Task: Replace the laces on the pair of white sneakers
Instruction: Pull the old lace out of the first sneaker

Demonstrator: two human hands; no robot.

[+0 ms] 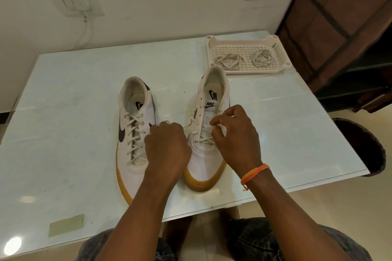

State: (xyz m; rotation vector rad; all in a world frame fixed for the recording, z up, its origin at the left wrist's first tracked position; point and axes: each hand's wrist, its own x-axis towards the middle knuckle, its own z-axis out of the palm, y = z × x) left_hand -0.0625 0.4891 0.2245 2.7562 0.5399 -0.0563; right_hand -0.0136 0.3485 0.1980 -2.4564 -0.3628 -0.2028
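Right hand (234, 133) curled over the right sneaker (209, 133), fingertips pinching its white lace (202, 140) near the tongue. Left hand (167, 146) closed in a fist between the two shoes, gripping a lace end that shows just above the knuckles. "NIKE" readable twice on the right sneaker: once on the tongue label, once on the insole, each with a black swoosh. Black swoosh also on the side of the left sneaker (133, 133), fully laced. Two sneakers side by side on the glossy white table (63, 112), toes toward the person; smooth white uppers, thick tan rubber soles. Two loose coils of flat white laces (228, 61) in a white plastic tray (273, 71) with a grid bottom, just behind the right sneaker. One orange thread band (254, 172) on the right wrist. One pale green tape strip (65, 225) near the table's front edge.
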